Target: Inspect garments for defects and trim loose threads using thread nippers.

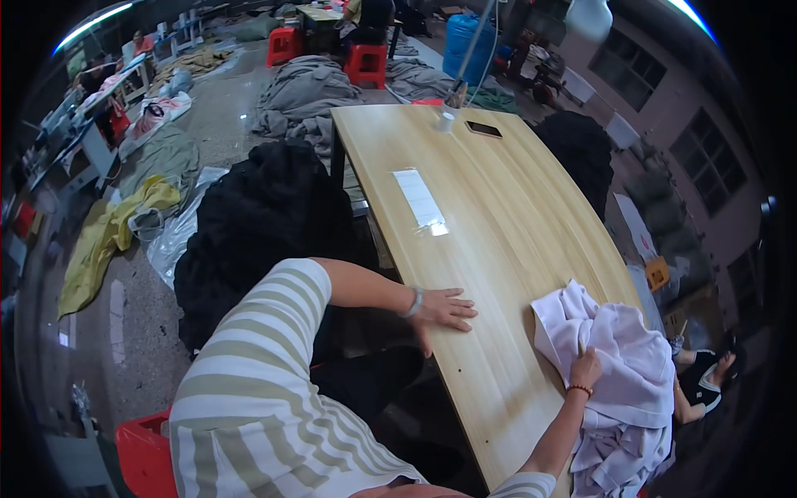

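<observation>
My left hand (447, 311) lies open on the near left edge of the wooden table (498, 241), fingers spread and holding nothing. A pale lilac piece of cloth (614, 332) lies crumpled at the table's right side, its lower part heaped in folds toward the near right corner. On its left part rests my right hand (585, 369), its fingers closed on the cloth. Something slim and light brown points up from that hand; whether it is a finger or a small tool I cannot tell.
A paper strip (419, 199) is taped to the tabletop. Farther back are a phone (484, 129) and a small white cup (446, 123). Black fabric (261, 224) is heaped left of the table. Another person (706, 382) is at the right; red stools (365, 65) stand behind.
</observation>
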Demonstrator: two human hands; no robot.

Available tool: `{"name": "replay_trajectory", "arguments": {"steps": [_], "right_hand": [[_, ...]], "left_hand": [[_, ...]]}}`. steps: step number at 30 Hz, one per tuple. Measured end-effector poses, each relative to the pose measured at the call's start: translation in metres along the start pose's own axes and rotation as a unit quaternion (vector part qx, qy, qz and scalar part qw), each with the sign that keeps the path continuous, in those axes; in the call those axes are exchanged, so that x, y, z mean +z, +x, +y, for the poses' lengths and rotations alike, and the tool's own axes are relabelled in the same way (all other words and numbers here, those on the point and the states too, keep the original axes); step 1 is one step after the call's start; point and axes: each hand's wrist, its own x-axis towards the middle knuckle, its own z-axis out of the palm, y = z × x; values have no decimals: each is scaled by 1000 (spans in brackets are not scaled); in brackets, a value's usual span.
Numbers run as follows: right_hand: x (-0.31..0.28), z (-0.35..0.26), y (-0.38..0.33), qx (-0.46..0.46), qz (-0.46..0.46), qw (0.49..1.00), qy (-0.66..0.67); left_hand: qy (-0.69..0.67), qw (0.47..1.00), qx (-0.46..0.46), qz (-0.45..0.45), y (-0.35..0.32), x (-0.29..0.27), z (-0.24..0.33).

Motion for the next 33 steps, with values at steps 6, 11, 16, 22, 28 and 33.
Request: {"name": "replay_trajectory", "arguments": {"steps": [6,11,16,22,28,33], "right_hand": [[31,-38,-71,-54,-4,982,183],[-13,-107,-176,-134,-127,923,337],[-53,-179,-190,-156,-188,886,394],[-65,-158,-191,-56,-174,873,453],[-89,-87,-250,109,-85,937,320],[-78,-38,-278,181,-12,950,254]], "left_hand": [[-3,1000,9,22,-3,0,1],[7,999,18,-35,19,17,-13],[-548,836,-6,7,5,89,40],[-575,815,-59,-36,-12,-9,1],[-322,942,-91,21,8,-34,-2],[-226,940,-147,207,-8,-6,-24]]}}
